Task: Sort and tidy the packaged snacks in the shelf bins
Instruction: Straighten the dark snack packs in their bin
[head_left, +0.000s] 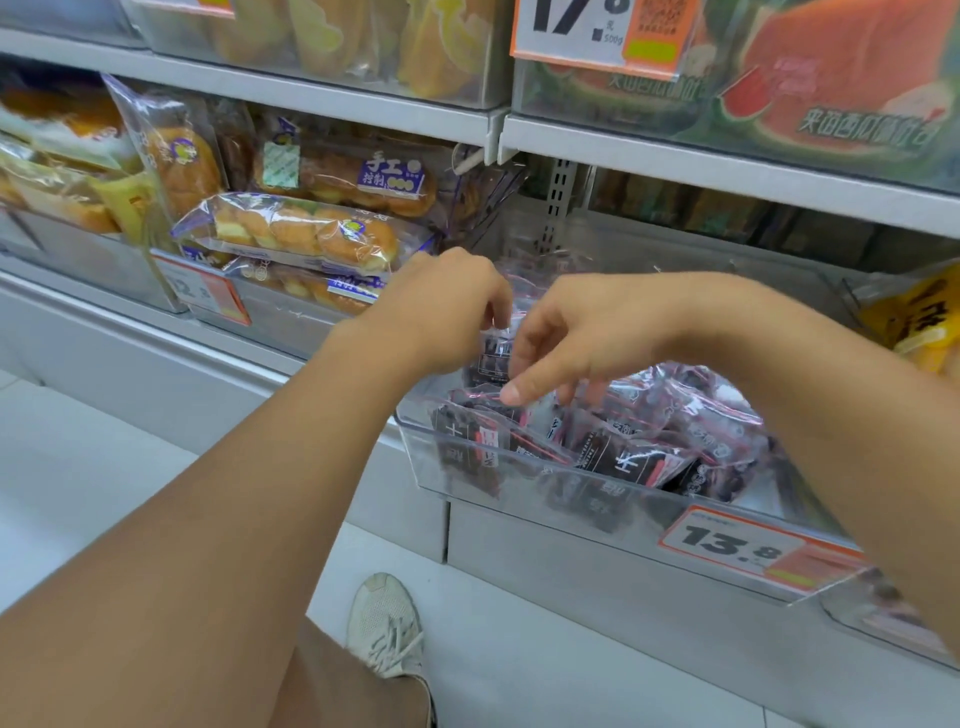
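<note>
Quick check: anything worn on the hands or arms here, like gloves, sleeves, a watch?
Nothing visible. The left hand and right hand are bare, with no gloves or rings that show. Both forearms are uncovered up to the frame edge, with no sleeve, watch or band. Fingers look unmarked, nails short.

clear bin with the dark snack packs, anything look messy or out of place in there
Yes. The dark snack packs lie jumbled in the clear bin, tilted at mixed angles and overlapping, not in rows. Both hands are at one pack. Nothing looks spilled or torn.
</note>
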